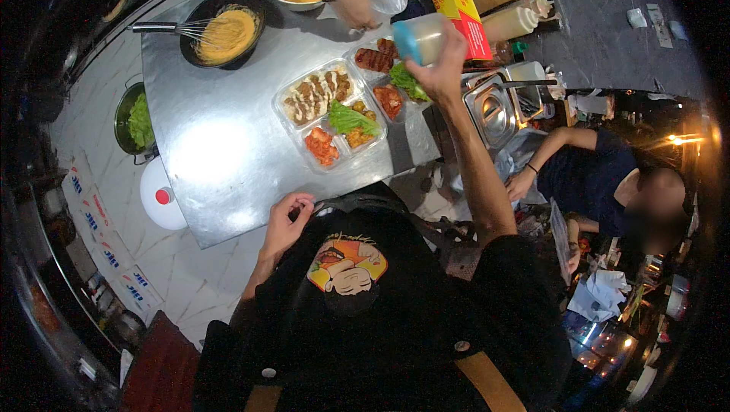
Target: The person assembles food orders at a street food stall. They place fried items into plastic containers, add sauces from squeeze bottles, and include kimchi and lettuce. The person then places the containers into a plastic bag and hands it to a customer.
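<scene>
My right hand [450, 62] grips a shaker jar [427, 39] with a light-blue lid, tilted on its side above the far right part of the metal table. Beneath and to its left lies a clear meal tray [295, 140] with sauced sliced meat [318, 95], a lettuce leaf [351, 117], red kimchi-like food [322, 146] and small fried pieces. A second clear tray, partly hidden, holds browned meat [374, 60], lettuce [408, 81] and red food [388, 100]. Loosely curled at the near table edge, my left hand [289, 223] holds nothing visible, thumb apart from fingers.
A black bowl [258, 28] of yellow batter with a whisk [179, 28] sits far left. Another person's hand [356, 12] reaches in beside a white bowl [332, 7]. Sauce bottles [511, 22] and a yellow-red box [458, 5] line the right. Someone in navy [582, 168] works at right.
</scene>
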Action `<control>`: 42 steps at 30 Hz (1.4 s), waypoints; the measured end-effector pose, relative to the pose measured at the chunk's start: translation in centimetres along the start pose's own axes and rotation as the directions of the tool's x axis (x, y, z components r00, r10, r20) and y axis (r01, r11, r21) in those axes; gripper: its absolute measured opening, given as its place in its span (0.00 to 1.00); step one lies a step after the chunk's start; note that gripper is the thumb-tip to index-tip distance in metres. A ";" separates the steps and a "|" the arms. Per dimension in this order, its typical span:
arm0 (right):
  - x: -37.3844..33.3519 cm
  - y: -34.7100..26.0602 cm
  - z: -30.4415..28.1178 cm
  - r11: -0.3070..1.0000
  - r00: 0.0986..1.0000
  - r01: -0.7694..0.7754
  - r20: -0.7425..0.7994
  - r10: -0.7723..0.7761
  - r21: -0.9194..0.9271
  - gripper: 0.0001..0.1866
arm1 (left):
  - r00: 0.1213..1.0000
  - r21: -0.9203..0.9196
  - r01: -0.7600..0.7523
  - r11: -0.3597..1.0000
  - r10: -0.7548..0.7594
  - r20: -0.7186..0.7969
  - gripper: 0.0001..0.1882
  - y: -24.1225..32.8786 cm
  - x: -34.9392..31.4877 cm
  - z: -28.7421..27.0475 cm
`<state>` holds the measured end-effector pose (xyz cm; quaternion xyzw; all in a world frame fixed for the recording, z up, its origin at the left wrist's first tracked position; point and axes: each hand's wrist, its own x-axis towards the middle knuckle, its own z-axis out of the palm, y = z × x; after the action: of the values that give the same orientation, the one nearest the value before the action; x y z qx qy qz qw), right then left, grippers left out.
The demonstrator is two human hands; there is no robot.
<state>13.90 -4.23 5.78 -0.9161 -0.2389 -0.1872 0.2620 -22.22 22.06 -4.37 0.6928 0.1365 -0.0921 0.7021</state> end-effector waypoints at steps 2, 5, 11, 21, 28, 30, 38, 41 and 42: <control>0.6 0.0 0.0 0.998 0.999 0.045 0.006 -0.044 -0.047 0.57 | 0.999 0.021 -0.031 0.999 0.032 -0.018 0.08 0.1 0.4 0.6; 0.9 0.5 0.1 0.997 0.997 0.077 -0.022 -0.077 0.008 0.58 | 0.999 -0.004 -0.002 1.000 0.002 -0.035 0.08 0.3 0.5 1.2; 3.3 4.2 -0.4 0.999 1.000 -0.027 0.014 0.028 -0.033 0.63 | 0.999 0.003 0.015 1.000 -0.015 -0.034 0.09 0.5 1.2 2.6; 0.3 3.9 -5.6 0.984 0.992 0.035 0.128 -0.013 -0.174 0.61 | 1.000 0.059 -0.009 0.998 0.010 -0.017 0.10 2.1 2.0 3.1; -0.7 3.5 -9.0 0.950 0.987 -0.062 0.120 0.103 -0.305 0.62 | 0.997 0.111 -0.073 0.991 0.068 0.047 0.10 2.2 2.0 1.3; -1.5 3.2 -8.6 0.978 0.981 0.022 0.194 0.019 -0.206 0.61 | 0.992 0.134 -0.109 0.985 0.100 0.072 0.10 2.6 1.9 1.0; -4.8 -0.8 -6.1 1.000 0.981 0.014 0.193 -0.012 -0.009 0.61 | 0.887 0.257 -0.460 0.850 0.428 0.174 0.10 9.2 7.4 4.3; -6.6 0.0 -5.7 0.998 0.990 -0.068 0.124 0.065 0.014 0.60 | 0.810 0.397 -0.574 0.716 0.566 0.151 0.33 12.4 11.6 9.4; -7.8 -1.0 -5.5 0.984 0.979 -0.176 0.111 0.173 0.014 0.60 | 0.761 0.470 -0.603 0.644 0.642 0.097 0.39 13.6 12.6 11.5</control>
<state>5.79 -9.27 6.84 -0.9393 -0.1737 -0.1100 0.2746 -5.20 11.70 4.50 0.8498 -0.1095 0.1517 0.4927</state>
